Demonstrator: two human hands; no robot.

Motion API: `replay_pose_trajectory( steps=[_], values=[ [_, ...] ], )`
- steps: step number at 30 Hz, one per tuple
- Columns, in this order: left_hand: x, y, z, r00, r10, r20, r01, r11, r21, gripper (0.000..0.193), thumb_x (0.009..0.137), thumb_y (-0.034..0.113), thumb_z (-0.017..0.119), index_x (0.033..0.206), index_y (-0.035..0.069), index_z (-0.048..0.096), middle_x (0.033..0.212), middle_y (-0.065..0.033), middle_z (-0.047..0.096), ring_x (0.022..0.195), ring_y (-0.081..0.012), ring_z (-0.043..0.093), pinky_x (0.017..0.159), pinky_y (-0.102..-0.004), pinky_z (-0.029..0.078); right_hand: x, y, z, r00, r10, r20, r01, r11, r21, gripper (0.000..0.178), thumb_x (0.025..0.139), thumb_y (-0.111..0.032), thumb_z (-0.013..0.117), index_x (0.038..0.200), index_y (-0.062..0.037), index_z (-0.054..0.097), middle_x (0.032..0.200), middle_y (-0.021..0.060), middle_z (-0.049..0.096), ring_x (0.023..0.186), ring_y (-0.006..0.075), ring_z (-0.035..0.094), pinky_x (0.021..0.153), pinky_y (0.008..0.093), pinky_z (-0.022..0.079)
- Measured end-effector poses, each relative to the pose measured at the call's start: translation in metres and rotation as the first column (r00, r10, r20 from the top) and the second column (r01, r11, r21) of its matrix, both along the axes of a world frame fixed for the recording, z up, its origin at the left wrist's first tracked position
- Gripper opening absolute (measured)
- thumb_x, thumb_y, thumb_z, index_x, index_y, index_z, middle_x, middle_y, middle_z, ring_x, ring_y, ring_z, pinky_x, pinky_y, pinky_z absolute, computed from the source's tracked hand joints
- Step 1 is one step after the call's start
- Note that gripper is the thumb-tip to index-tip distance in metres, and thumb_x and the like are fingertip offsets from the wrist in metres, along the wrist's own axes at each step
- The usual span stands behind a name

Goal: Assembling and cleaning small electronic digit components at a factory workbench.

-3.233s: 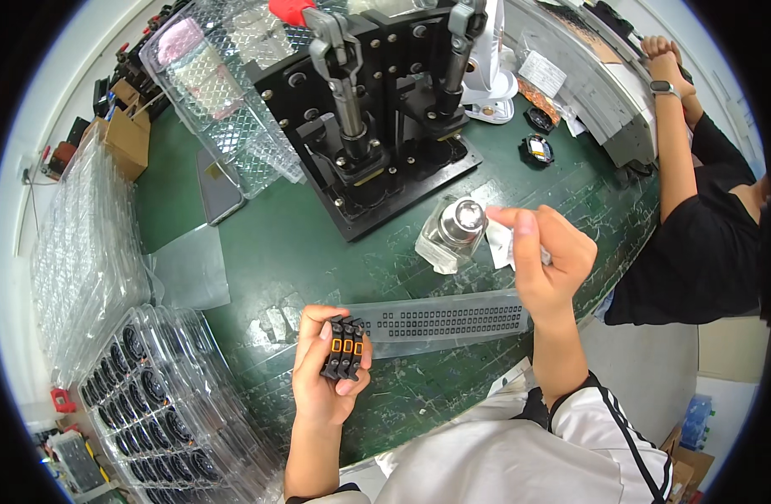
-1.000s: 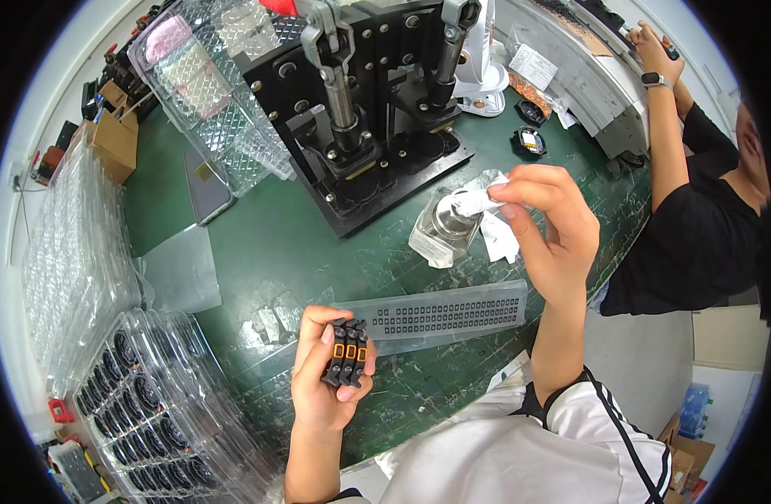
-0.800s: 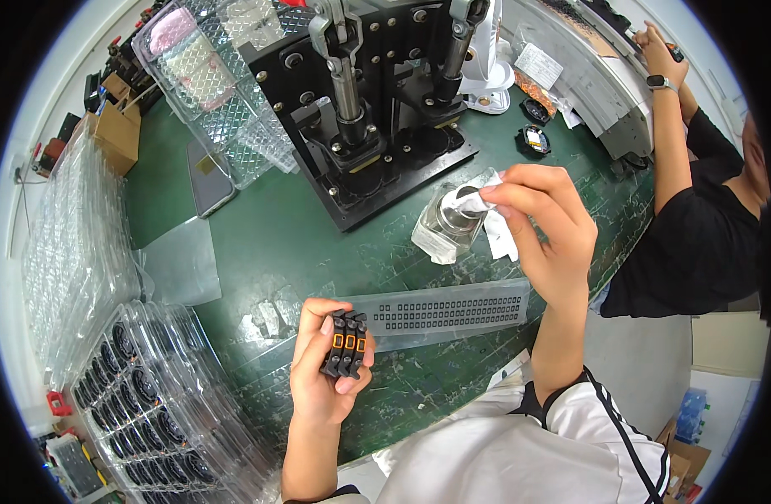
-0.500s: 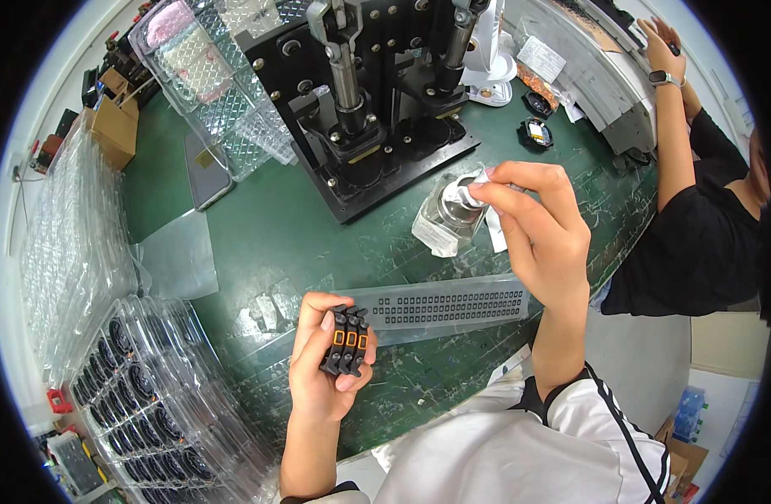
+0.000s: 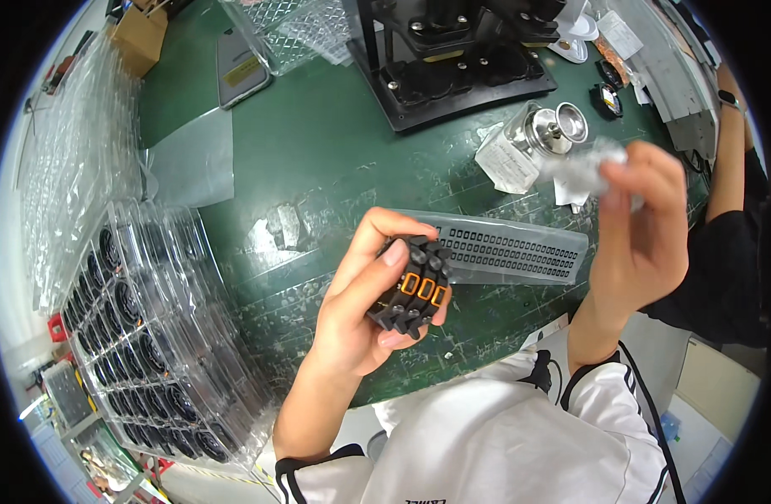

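My left hand (image 5: 347, 315) grips three black watch-case-like parts (image 5: 412, 287), stacked side by side, each with an orange-outlined rectangle on its edge. At the right, my right hand (image 5: 642, 231) is raised with its fingers pinched on a white wipe (image 5: 589, 168), which is smeared by motion. Just left of the wipe stands a clear glass dispenser bottle (image 5: 507, 160) with a metal pump dish on top and a pale label. Beneath and between my hands lies a translucent sheet (image 5: 580, 252) bearing rows of small black rectangular frames.
A black press fixture (image 5: 461, 101) stands at the back. Stacked clear trays of round black parts (image 5: 142, 328) fill the left side. A grey phone (image 5: 241, 71) and a plastic film (image 5: 196, 164) lie far left. Another person's arm (image 5: 728, 168) is at the far right.
My right hand has left the top of the dispenser bottle and moved right with the wipe, uncovering the metal dish. The view has shifted; my left hand still holds the black parts.
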State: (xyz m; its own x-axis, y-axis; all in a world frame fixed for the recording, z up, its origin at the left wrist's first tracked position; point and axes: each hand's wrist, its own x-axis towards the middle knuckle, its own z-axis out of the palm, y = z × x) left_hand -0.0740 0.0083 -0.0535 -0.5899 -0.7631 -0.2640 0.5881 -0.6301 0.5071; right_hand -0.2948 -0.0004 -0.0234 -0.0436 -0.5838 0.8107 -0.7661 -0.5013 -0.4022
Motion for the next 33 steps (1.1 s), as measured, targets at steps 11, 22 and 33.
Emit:
replay_pose_trajectory(
  steps=[11, 22, 33],
  values=[
    [0.005, 0.003, 0.001, 0.996, -0.016, -0.085, 0.020, 0.999, 0.050, 0.022, 0.098, 0.022, 0.032, 0.114, 0.010, 0.041, 0.072, -0.0209, 0.058, 0.036, -0.0050, 0.034, 0.032, -0.0154, 0.025, 0.039, 0.019, -0.004, 0.862, 0.442, 0.247, -0.505, 0.788, 0.352, 0.025, 0.065, 0.004, 0.074, 0.089, -0.0010, 0.066, 0.079, 0.0110, 0.063, 0.067, 0.0189, 0.061, 0.054, 0.0251, 0.048],
    [0.005, 0.003, 0.003, 0.997, 0.064, -0.038, -0.060, 0.993, 0.098, 0.021, 0.098, 0.019, 0.033, 0.114, 0.008, 0.042, 0.085, -0.0132, 0.059, 0.050, -0.0066, 0.045, 0.034, -0.0141, 0.026, 0.051, 0.026, -0.021, 0.870, 0.490, 0.050, -0.484, 0.832, 0.271, 0.038, 0.065, 0.008, 0.071, 0.101, -0.0026, 0.064, 0.085, 0.0075, 0.057, 0.063, 0.0167, 0.057, 0.052, 0.0266, 0.047],
    [0.003, 0.004, -0.002, 0.996, 0.084, -0.034, -0.080, 0.993, 0.091, 0.021, 0.098, 0.016, 0.031, 0.114, 0.008, 0.041, 0.086, -0.0089, 0.056, 0.048, -0.0044, 0.036, 0.036, -0.0140, 0.024, 0.054, 0.026, -0.021, 0.824, 0.549, -0.139, -0.531, 0.835, 0.144, 0.030, 0.065, 0.006, 0.071, 0.093, 0.0047, 0.063, 0.088, 0.0093, 0.058, 0.065, 0.0204, 0.057, 0.056, 0.0300, 0.049]
  ],
)
